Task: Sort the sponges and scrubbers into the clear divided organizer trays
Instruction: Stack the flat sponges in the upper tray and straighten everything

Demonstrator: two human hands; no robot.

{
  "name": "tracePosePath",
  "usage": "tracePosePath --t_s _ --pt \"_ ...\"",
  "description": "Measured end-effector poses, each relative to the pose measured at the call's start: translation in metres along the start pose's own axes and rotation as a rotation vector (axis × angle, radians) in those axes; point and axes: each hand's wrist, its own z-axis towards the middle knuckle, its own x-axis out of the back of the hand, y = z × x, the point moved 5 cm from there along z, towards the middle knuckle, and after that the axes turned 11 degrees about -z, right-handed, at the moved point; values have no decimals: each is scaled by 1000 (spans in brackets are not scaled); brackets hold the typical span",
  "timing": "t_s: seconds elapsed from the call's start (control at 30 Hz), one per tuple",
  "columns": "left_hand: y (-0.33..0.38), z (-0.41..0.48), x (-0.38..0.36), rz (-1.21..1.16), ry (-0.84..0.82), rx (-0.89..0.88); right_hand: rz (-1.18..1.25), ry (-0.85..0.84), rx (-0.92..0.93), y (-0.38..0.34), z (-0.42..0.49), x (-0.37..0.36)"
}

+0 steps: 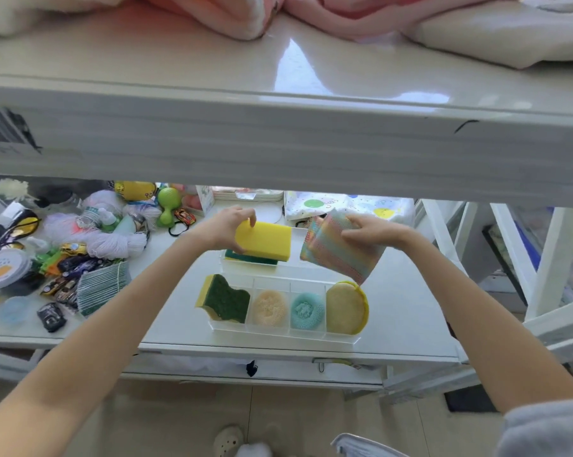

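Observation:
My left hand (224, 227) grips a yellow sponge (265, 240) above the far clear tray (298, 268), where a green-and-yellow sponge (250, 257) lies underneath. My right hand (369, 230) holds a striped pastel mesh scrubber (336, 255) tilted over that tray's right end. The near clear divided tray (285, 333) holds a wavy green-topped sponge (225, 300), a beige round scrubber (269, 308), a teal round scrubber (306, 310) and a tan round pad with a yellow rim (346, 308), one per compartment.
A green-white striped cloth pad (102, 286) lies at the left among toy cars (69, 268), yarn (97, 225), a bottle and a round lidded tin (3, 268). A thick upper shelf edge (278, 140) overhangs the work surface. White frame legs (549, 262) stand at right.

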Motion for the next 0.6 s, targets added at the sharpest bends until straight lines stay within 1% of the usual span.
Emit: tracePosePath --t_s 0.03,0.1,0.23,0.4,0.5,0.6 --pt "-7 -4 4 -13 7 9 -31 37 -6 -6 5 6" --pt "-17 -8 7 -19 12 19 -130 59 -29 -15 18 9" --pt "-25 -11 3 23 13 15 -315 -3 -59 -24 41 -8" --pt "-24 -8 -3 27 -8 -19 -231 -74 -77 -23 48 -33" --pt "-23 -3 -9 64 -25 -29 -350 -90 -67 -27 48 -39" --pt "-23 -2 -9 30 -20 -54 -498 -15 9 -36 47 -43"
